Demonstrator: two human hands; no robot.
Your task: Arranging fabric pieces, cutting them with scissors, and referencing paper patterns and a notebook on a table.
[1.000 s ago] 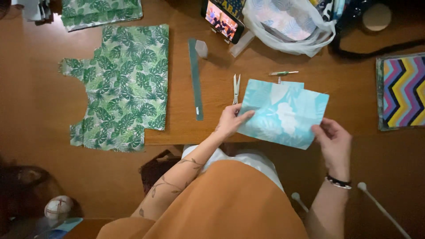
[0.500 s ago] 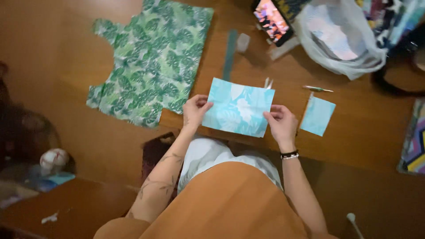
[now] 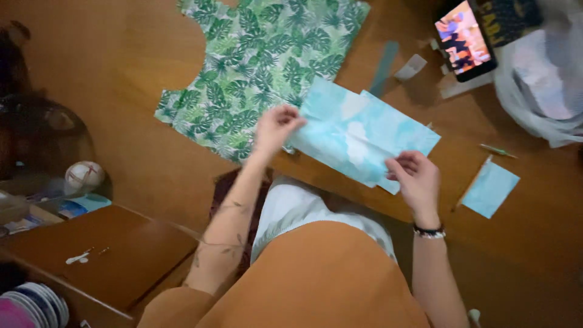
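Head view, only one. Pale blue cloud-print fabric piece (image 3: 361,136) lay mid-frame, slightly right of centre, spread flat over near edge of brown wooden table (image 3: 534,243). Left hand (image 3: 276,126) pinched fabric's left corner, fingers closed on it. Right hand (image 3: 416,176) gripped lower right edge, thumb on top, fingers curled narrow round cloth. Fabric looked doubled, second layer peeking out at upper right.

Judged light, thin, soft and floppy; likely to sag or shift if lifted one-handed, not fragile, not slippery on wood. Best taken by two opposite corners or edges, kept taut.

Green leaf-print fabric cut to garment shape (image 3: 267,67) lay upper centre, just beside blue piece, edges touching or overlapping near left hand, hard to tell which. Small pale blue fabric rectangle (image 3: 490,188) sat right of frame, apart from right hand. Lit phone screen propped upright (image 3: 464,39) at upper right, white plastic bag (image 3: 540,85) beside it. Teal strip, maybe ruler (image 3: 384,68), above blue piece. Small white ball (image 3: 84,175) at left.
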